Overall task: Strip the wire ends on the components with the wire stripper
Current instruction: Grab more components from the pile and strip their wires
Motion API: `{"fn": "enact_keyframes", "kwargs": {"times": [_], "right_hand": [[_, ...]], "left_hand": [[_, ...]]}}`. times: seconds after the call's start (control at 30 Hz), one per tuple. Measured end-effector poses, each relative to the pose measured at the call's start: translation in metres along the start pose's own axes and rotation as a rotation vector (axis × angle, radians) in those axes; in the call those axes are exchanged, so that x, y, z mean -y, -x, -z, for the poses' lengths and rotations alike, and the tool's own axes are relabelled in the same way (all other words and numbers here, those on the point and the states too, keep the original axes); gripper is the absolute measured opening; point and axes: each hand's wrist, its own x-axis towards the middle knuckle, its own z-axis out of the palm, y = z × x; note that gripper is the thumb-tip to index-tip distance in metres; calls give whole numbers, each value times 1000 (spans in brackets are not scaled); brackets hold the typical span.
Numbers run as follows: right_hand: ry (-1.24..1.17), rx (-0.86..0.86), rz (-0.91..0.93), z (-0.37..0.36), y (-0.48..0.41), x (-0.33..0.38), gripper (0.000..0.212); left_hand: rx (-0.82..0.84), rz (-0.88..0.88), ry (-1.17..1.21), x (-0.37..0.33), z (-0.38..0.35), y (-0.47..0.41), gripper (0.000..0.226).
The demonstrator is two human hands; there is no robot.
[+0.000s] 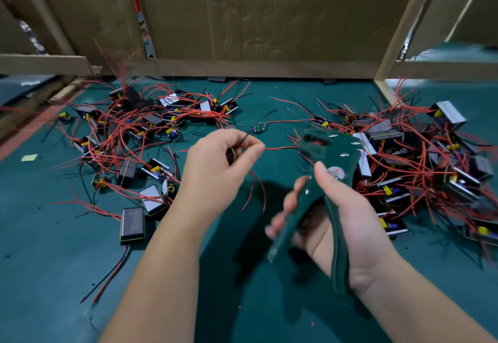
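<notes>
My right hand grips the two handles of a dark green wire stripper, whose jaws point up and to the left. My left hand pinches thin wires between thumb and forefinger: a red wire runs from my fingertips to the stripper's jaws, and a black wire rises toward a small green circuit board on the mat. Two loose red wire ends hang below my left hand.
A pile of black components with red wires lies at the left on the green mat, and a larger pile at the right. One black component lies apart, front left. Cardboard walls close the back.
</notes>
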Motion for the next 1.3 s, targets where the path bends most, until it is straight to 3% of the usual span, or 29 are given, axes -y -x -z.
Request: {"fn": "enact_keyframes", "kwargs": {"times": [0.07, 0.13, 0.23, 0.3, 0.4, 0.47, 0.57, 0.67, 0.8, 0.97, 1.03, 1.1, 1.2, 1.3], "right_hand": [[-71, 17, 83, 1, -2, 5, 23], [-69, 49, 105, 3, -1, 9, 23], [13, 186, 69, 2, 2, 8, 38], [64, 274, 52, 1, 4, 4, 42], [111, 360, 31, 2, 8, -2, 39], [129, 323, 75, 2, 8, -4, 37], [176, 169, 335, 3, 6, 1, 37], [170, 59, 515, 7, 5, 18, 45], [145, -46, 447, 15, 2, 30, 56], [113, -124, 298, 17, 2, 34, 51], [69, -148, 191, 14, 4, 38, 27], [63, -154, 109, 12, 6, 41, 17], [96, -88, 71, 13, 8, 42, 18], [104, 12, 129, 11, 10, 39, 26]], "left_hand": [[-85, 78, 106, -2, 3, -3, 16], [-140, 199, 359, -4, 6, -6, 18], [-76, 375, 867, -10, 2, -5, 21], [-18, 407, 907, -15, -6, -2, 28], [76, 429, 768, -13, -16, 2, 29], [86, 463, 733, -11, -17, 0, 24], [-63, 415, 675, -5, -13, -6, 30], [-286, 293, 396, -1, -6, -6, 16], [-352, 216, -166, 13, 8, -5, 31], [-67, 614, -647, 30, 14, -5, 46], [28, 661, -727, 34, 13, -4, 49], [49, 677, -769, 38, 13, -5, 48], [20, 711, -801, 38, 17, -5, 45], [-139, 701, -718, 40, 25, -8, 41]]}}
